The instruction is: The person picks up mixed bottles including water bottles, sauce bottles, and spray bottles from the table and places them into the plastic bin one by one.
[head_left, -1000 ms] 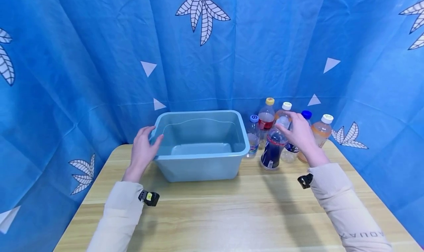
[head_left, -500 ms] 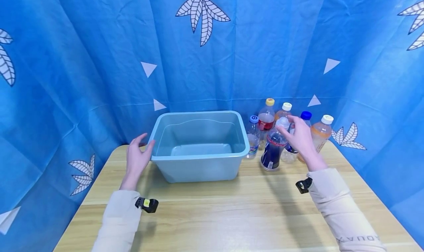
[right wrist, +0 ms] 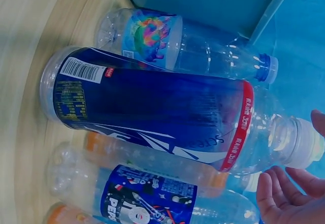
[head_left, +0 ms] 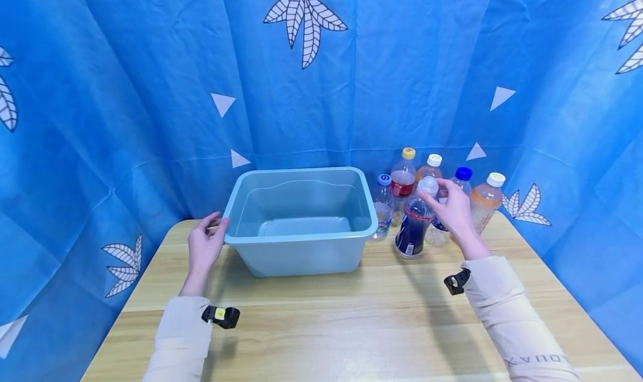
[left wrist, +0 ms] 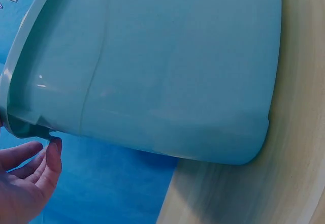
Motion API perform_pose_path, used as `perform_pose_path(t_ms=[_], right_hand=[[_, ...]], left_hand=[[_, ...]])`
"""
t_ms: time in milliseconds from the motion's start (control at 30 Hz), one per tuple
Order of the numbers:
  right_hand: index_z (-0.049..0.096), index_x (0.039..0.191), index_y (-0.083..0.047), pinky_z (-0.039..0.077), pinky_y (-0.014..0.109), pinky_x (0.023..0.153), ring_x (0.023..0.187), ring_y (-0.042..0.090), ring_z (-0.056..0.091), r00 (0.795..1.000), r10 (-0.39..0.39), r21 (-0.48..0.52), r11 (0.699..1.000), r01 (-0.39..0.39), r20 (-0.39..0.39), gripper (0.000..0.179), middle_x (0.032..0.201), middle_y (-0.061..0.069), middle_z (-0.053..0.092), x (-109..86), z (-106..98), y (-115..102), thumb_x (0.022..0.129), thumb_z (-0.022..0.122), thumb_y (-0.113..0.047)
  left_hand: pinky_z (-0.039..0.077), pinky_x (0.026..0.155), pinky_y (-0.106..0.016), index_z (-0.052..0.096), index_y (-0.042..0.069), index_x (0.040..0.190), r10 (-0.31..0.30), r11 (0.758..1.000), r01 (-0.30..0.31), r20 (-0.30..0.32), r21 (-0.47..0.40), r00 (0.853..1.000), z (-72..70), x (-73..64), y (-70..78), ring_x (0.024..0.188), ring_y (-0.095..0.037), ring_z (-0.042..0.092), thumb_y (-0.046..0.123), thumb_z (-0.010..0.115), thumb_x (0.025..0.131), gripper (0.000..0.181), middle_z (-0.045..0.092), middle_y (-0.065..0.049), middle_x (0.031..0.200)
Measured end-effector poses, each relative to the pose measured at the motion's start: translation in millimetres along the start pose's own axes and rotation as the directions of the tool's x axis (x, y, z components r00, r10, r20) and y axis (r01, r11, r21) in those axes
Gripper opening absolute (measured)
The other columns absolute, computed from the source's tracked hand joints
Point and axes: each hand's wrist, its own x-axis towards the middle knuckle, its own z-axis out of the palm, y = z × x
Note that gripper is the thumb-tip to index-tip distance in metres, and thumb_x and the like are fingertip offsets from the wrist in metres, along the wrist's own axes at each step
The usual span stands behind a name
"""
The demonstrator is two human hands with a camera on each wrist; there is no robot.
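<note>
My left hand (head_left: 206,247) pinches the left rim of a light blue plastic tub (head_left: 301,256), near its front corner. In the left wrist view the thumb meets the underside of the rim; the index finger is mostly out of frame. My right hand (head_left: 456,209) has its thumb and fingers about the white cap of a drink bottle (head_left: 413,228) with a dark blue label and red band. That bottle stands upright on the table. In the right wrist view, thumb and index finger lie on opposite sides of the cap.
Around the held bottle stand a small water bottle (head_left: 383,209), a yellow-capped bottle (head_left: 403,178), a Pepsi-labelled bottle (right wrist: 147,196) and an orange-tinted bottle (head_left: 486,200). A white-capped bottle (head_left: 431,167) is at the back. Behind the wooden table (head_left: 321,326) hangs a blue curtain (head_left: 402,80).
My left hand has moved left and down along the tub's rim, and its fingers have drawn together there. My right hand has lowered slightly and closed in on the bottle's cap.
</note>
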Motion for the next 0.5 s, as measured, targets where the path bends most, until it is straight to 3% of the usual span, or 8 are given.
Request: perform_pose_path(t_ms=[100, 233, 433, 500], right_hand=[[0.041, 0.126, 0.005, 0.041, 0.046, 0.082, 0.1, 0.036, 0.048, 1.0, 0.009, 0.014, 1.0, -0.009, 0.002, 0.065, 0.114, 0.024, 0.049, 1.4, 1, 3, 0.082, 0.06, -0.039], [0.04, 0.127, 0.004, 0.041, 0.046, 0.083, 0.102, 0.036, 0.047, 0.999, 0.03, 0.041, 0.999, -0.031, 0.014, 0.068, 0.114, 0.024, 0.05, 3.3, 2, 6, 0.081, 0.06, -0.042], [0.043, 0.126, 0.003, 0.04, 0.046, 0.085, 0.102, 0.035, 0.048, 0.999, 0.048, 0.074, 0.996, -0.049, 0.01, 0.067, 0.113, 0.023, 0.051, 4.5, 3, 9, 0.08, 0.062, -0.042], [0.044, 0.124, 0.003, 0.041, 0.045, 0.084, 0.1, 0.034, 0.049, 0.999, 0.041, 0.083, 0.996, -0.04, 0.001, 0.065, 0.111, 0.023, 0.052, 4.9, 4, 10, 0.08, 0.062, -0.04]], left_hand=[[0.046, 0.054, -0.014, 0.05, -0.002, 0.122, -0.038, 0.998, 0.039, 0.014, -0.048, 0.999, -0.2, -1.0, -1.6, 0.069, -0.003, 0.054, 0.029, 0.054, 0.088, 0.046, 0.056, -0.019, 0.105], [0.047, 0.053, -0.017, 0.048, -0.004, 0.123, -0.061, 0.994, 0.064, 0.035, -0.093, 0.997, -1.0, -3.2, -1.8, 0.06, 0.005, 0.051, 0.029, 0.054, 0.088, 0.048, 0.054, -0.02, 0.106], [0.047, 0.053, -0.016, 0.049, -0.006, 0.122, -0.053, 0.987, 0.062, 0.065, -0.148, 0.996, 0.3, -4.0, -5.2, 0.065, 0.001, 0.052, 0.03, 0.054, 0.088, 0.049, 0.053, -0.025, 0.108], [0.046, 0.052, -0.018, 0.052, -0.004, 0.12, -0.03, 0.977, 0.046, 0.082, -0.208, 0.996, 1.5, 1.8, -18.4, 0.067, -0.004, 0.054, 0.03, 0.057, 0.086, 0.049, 0.054, -0.022, 0.109]])
